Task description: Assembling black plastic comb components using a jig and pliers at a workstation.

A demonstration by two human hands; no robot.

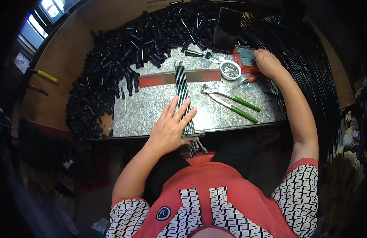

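My left hand (169, 125) lies with fingers spread across a row of thin black rods (180, 77). The rods run side by side toward me, and their near ends, with dark knobbed tips (196, 146), overhang the table edge. Under their far part lies a long red-and-grey strip (155, 78). Out to the right, my right hand (267, 63) is at the side of a red box (243, 59). Its fingers are curled, and what they hold, if anything, is hidden. Nearby are a white bowl of small metal pieces (230, 70) and a screwdriver with an orange handle (251, 78).
Green-handled pincers (235, 104) lie on the speckled tabletop (143, 113). A large heap of black tubular parts (124, 51) covers the back and left. Many long black rods (310, 59) are piled at right. A dark phone-like slab (228, 29) stands behind the bowl.
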